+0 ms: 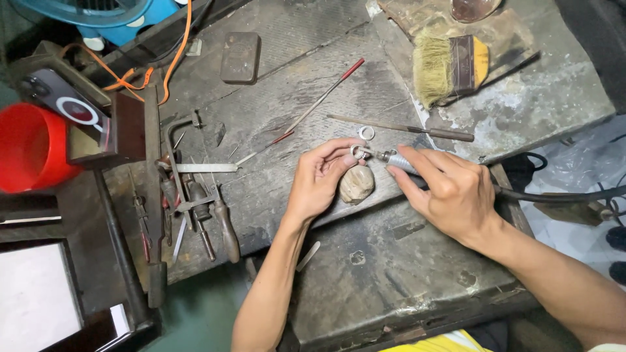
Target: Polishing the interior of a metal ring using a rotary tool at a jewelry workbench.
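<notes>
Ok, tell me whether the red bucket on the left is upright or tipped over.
Tipped: the red bucket lies on its side, its open mouth facing right toward the bench, under a phone.

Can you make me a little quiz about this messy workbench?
1. True or false: the left hand pinches a small metal ring.
2. What does the right hand hold? A) brush B) rotary tool C) saw
3. What lies at the top right of the bench, with pale bristles?

Key: 1 true. 2 B. 3 the brush.
</notes>
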